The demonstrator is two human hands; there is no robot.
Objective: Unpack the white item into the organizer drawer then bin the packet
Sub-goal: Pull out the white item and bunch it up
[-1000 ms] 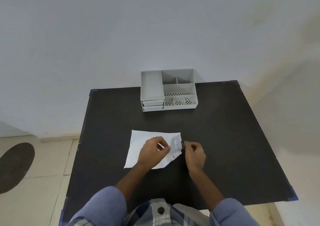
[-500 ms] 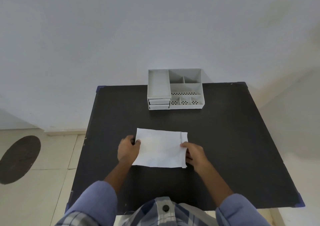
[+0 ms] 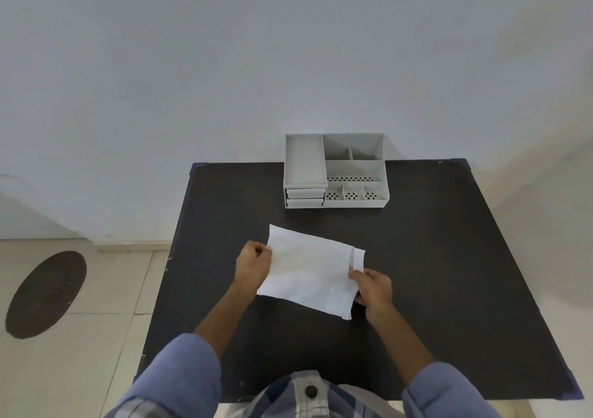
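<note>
A flat white packet (image 3: 311, 273) is held above the middle of the black table (image 3: 449, 257), tilted with its left end farther from me. My left hand (image 3: 253, 265) grips its left edge. My right hand (image 3: 372, 289) pinches its right edge, just below a folded flap. What is inside the packet is hidden. A grey desk organizer (image 3: 335, 170) stands at the table's far edge, with two shut drawers (image 3: 305, 197) stacked at its front left and several open compartments on top.
A white wall rises right behind the table. Pale floor tiles lie to the left, with a dark oval mat (image 3: 45, 294) on them. No bin is in view.
The packet has been lifted off the table and swung so that its left end points away from me. Both hands have shifted from its middle to its two short edges.
</note>
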